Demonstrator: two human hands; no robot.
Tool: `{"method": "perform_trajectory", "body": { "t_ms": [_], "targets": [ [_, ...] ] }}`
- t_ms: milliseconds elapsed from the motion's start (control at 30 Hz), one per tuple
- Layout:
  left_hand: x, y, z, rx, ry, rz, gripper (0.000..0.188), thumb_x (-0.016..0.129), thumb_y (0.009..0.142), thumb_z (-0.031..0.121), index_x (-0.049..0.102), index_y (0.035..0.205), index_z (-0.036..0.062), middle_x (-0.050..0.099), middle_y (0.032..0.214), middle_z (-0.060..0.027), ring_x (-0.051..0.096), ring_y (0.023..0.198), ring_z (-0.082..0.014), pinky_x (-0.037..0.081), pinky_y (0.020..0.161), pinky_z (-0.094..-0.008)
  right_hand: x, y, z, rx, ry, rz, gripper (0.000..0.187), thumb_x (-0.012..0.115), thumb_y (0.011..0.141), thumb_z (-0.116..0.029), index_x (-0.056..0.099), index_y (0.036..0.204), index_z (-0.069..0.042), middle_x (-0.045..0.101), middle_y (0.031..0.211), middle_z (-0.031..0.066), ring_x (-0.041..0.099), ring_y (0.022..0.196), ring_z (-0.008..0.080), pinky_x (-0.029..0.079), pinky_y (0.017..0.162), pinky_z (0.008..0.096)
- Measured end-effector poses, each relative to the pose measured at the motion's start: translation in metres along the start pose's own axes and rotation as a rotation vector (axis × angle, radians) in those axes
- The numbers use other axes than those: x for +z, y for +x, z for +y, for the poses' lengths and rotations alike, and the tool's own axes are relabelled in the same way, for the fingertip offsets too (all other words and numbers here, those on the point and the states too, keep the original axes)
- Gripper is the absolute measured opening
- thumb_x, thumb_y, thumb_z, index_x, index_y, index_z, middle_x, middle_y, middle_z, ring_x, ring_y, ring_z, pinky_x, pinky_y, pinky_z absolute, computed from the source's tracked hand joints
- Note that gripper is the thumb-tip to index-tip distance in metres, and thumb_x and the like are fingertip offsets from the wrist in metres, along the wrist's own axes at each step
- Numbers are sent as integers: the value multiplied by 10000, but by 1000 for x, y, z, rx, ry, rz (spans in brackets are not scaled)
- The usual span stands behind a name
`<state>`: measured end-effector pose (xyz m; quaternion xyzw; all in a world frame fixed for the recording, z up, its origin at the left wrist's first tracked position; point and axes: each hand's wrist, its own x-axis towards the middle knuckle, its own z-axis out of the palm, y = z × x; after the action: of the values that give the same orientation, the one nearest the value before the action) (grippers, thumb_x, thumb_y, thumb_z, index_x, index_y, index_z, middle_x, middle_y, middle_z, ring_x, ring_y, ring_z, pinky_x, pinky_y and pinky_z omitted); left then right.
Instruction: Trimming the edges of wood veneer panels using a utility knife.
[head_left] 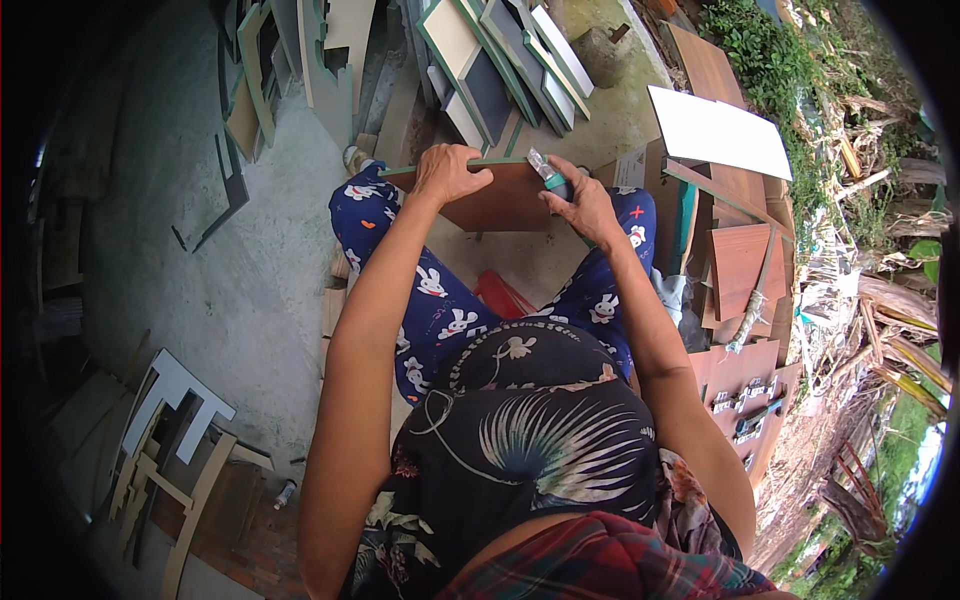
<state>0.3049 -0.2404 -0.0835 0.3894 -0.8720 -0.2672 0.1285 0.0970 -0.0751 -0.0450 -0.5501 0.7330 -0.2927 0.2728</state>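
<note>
A brown wood-coloured board [500, 208] with a greenish upper edge stands tilted between my knees. My left hand [448, 176] is closed over the left part of that edge, its fingers curled and the thumb pointing right. At the board's right end, my right hand [585, 208] grips a small hand tool [546, 172] with a silvery, partly clear head and a teal and dark body. The tool's head lies close to the board's top edge; whether it touches cannot be told. My palm hides the rest of its body.
Cut panels with green edges [480, 75] lean in stacks ahead. To the right are brown boards [742, 265], a white panel [720, 130] and metal pieces [745, 397] on a board. Notched offcuts [185, 440] lie at lower left on the concrete floor [250, 270]. Plants border the right side.
</note>
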Motion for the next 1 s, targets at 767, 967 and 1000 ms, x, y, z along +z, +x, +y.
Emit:
{"method": "perform_trajectory", "body": {
  "t_ms": [767, 967, 1000],
  "targets": [
    [-2, 0, -7, -10, -21, 49, 374, 655, 691, 415, 751, 852, 91, 697, 815, -205, 668, 802, -397, 536, 789, -450, -9, 7, -6, -51, -190, -72, 604, 748, 806, -308, 547, 1352, -146, 699, 991, 215, 660, 939, 410, 514, 836, 464],
    [0, 5, 1, 5, 0, 23, 384, 657, 696, 419, 755, 868, 90, 701, 830, -205, 672, 813, -396, 536, 796, -452, 0, 12, 1, -28, -135, 49, 555, 747, 809, -308, 563, 1296, -115, 701, 1024, 202, 663, 955, 405, 516, 843, 455],
    [0, 4, 1, -11, 11, 6, 387, 657, 696, 420, 755, 871, 88, 701, 832, -207, 672, 813, -396, 536, 797, -451, 2, 12, 0, -28, -135, 49, 555, 747, 809, -308, 563, 1296, -115, 701, 1024, 202, 663, 955, 405, 516, 843, 455]
  ]
}}
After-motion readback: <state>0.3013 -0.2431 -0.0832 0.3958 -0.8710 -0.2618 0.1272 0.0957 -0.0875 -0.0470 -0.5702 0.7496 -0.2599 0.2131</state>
